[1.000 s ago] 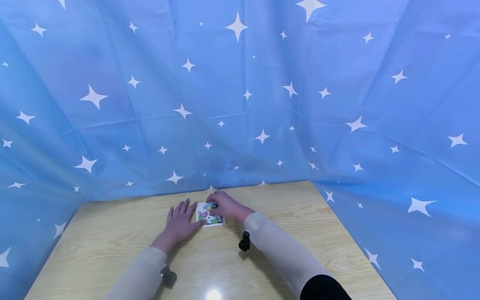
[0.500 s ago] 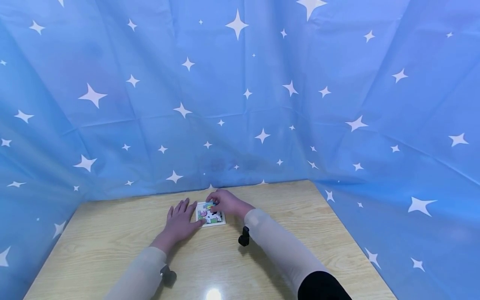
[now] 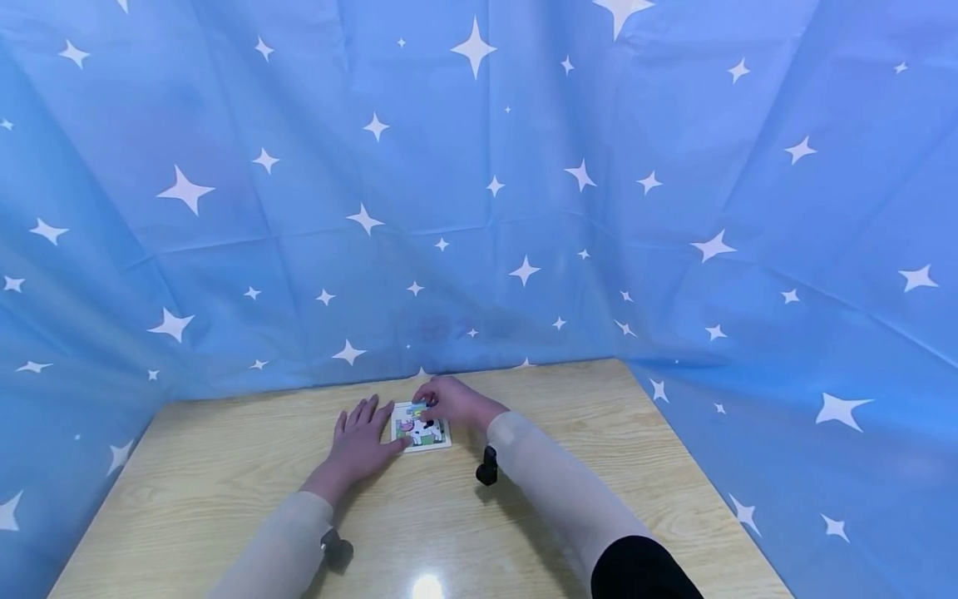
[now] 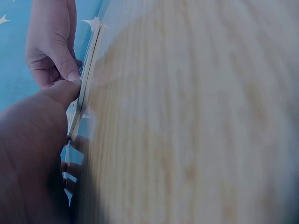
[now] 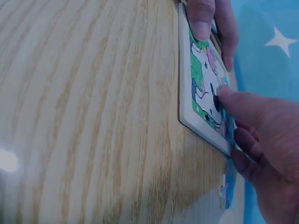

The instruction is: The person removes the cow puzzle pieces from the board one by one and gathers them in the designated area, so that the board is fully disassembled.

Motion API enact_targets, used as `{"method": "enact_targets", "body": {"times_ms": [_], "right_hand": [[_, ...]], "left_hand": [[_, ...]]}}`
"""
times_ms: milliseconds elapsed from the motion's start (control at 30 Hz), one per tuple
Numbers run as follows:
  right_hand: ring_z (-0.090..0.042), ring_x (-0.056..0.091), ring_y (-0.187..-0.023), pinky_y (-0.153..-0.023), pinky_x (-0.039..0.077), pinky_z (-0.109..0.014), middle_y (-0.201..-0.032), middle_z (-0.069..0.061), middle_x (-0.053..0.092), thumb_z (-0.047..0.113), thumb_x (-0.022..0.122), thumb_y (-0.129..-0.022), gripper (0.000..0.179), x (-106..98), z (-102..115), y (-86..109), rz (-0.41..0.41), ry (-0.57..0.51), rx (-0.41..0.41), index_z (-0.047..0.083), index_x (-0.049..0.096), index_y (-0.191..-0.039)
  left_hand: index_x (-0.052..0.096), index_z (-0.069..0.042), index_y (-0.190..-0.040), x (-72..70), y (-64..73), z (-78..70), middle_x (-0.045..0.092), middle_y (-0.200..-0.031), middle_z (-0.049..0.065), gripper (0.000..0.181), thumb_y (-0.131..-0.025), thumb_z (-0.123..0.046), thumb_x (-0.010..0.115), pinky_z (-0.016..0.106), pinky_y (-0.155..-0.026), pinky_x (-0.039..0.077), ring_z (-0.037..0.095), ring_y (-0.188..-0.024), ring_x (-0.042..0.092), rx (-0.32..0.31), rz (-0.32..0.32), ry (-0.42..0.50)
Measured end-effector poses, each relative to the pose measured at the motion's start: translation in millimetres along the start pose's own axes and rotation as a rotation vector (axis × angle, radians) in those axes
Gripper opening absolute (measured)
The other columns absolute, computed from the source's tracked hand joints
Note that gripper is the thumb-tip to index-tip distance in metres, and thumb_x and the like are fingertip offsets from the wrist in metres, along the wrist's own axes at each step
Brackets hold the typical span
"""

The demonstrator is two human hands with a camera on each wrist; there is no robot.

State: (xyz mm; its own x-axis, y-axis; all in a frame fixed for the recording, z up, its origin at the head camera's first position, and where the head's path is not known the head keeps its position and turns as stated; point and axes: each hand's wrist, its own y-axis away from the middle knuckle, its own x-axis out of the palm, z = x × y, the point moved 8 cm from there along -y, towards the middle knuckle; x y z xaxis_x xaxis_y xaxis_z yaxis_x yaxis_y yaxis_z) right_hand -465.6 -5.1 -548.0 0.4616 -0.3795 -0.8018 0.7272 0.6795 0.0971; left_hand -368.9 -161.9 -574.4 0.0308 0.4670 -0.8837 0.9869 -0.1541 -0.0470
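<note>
A small jigsaw puzzle in a white frame [image 5: 185, 84] lies on the table, showing a black-and-white cow on green. My left hand [image 3: 361, 445] lies flat at its left side, fingers spread, with the thumb resting on the near left corner. From the right, my right hand [image 3: 455, 403] reaches over the far part of the puzzle. Its thumb touches the picture by the cow in the right wrist view, and its other fingers curl at the far edge. A blue puzzle piece [image 5: 229, 127] shows between thumb and fingers, partly hidden by them.
A small blue printed piece [image 5: 227, 191] lies on the wood beyond the puzzle's right side. The wooden table [image 3: 224, 482] ends at the back against a blue curtain [image 3: 419, 166] with white stars. Both wrists carry small dark cameras.
My right thumb has shifted slightly up and away, uncovering more of the cow. My left hand has stayed in place, and so has the puzzle frame.
</note>
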Motion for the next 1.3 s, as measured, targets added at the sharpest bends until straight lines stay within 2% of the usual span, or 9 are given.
{"method": "enact_targets", "body": {"times_ms": [167,333,500,667,800,1067,1300], "right_hand": [[-0.006,0.065,-0.103,-0.094,0.057,-0.027,-0.110,0.009,0.070,0.022,0.084,-0.102,0.030,-1,3,1.3,-0.014,0.038,-0.036,0.016,0.081,-0.131],[-0.008,0.064,-0.101,-0.094,0.057,-0.028,-0.112,0.004,0.070,0.022,0.081,-0.104,0.029,-3,8,8.2,-0.067,0.079,-0.098,0.012,0.080,-0.132],[-0.009,0.063,-0.099,-0.092,0.056,-0.029,-0.114,0.001,0.067,0.022,0.079,-0.105,0.030,-7,9,15.1,-0.116,0.055,-0.117,0.013,0.078,-0.133],[-0.013,0.066,-0.107,-0.096,0.058,-0.031,-0.124,0.000,0.065,0.020,0.080,-0.103,0.029,-13,10,20.4,-0.157,-0.024,-0.116,0.014,0.078,-0.131],[-0.016,0.066,-0.111,-0.098,0.058,-0.033,-0.124,0.000,0.064,0.018,0.080,-0.103,0.028,-17,10,24.0,-0.165,-0.054,-0.123,0.014,0.078,-0.131],[-0.016,0.066,-0.112,-0.099,0.058,-0.032,-0.126,0.001,0.064,0.016,0.079,-0.104,0.029,-24,9,32.7,-0.169,-0.025,-0.144,0.012,0.077,-0.133],[-0.020,0.067,-0.113,-0.100,0.059,-0.036,-0.127,-0.002,0.065,0.011,0.078,-0.103,0.029,-32,7,40.9,-0.178,-0.021,-0.166,0.010,0.077,-0.131]], "left_hand": [[0.043,-0.008,-0.170,-0.5,-0.1,-0.3,0.026,-0.178,0.028,0.087,-0.105,-0.062,0.063,0.078,-0.129,0.007,0.052,-0.165,0.018,-0.002,0.002,-0.010],[0.043,-0.008,-0.170,-0.6,-0.5,-0.6,0.026,-0.178,0.028,0.087,-0.105,-0.063,0.063,0.078,-0.129,0.007,0.053,-0.165,0.019,0.000,0.000,-0.013],[0.043,-0.007,-0.169,0.4,-2.3,0.3,0.026,-0.178,0.029,0.089,-0.104,-0.064,0.064,0.078,-0.128,0.006,0.054,-0.164,0.019,0.010,-0.008,0.003],[0.043,-0.006,-0.169,6.5,-6.7,7.1,0.026,-0.177,0.030,0.094,-0.103,-0.070,0.061,0.078,-0.128,0.006,0.055,-0.164,0.019,0.028,-0.030,0.003],[0.042,-0.007,-0.170,9.3,-8.1,11.2,0.026,-0.178,0.029,0.098,-0.102,-0.074,0.060,0.078,-0.128,0.005,0.054,-0.164,0.018,0.037,-0.038,0.007],[0.040,-0.007,-0.171,3.7,-3.9,4.8,0.023,-0.179,0.029,0.092,-0.104,-0.065,0.063,0.077,-0.129,0.004,0.053,-0.165,0.016,0.009,-0.007,0.002],[0.043,-0.004,-0.168,1.0,-1.3,1.2,0.025,-0.177,0.031,0.093,-0.103,-0.066,0.064,0.078,-0.128,0.005,0.055,-0.164,0.018,0.021,-0.025,0.031]]}}
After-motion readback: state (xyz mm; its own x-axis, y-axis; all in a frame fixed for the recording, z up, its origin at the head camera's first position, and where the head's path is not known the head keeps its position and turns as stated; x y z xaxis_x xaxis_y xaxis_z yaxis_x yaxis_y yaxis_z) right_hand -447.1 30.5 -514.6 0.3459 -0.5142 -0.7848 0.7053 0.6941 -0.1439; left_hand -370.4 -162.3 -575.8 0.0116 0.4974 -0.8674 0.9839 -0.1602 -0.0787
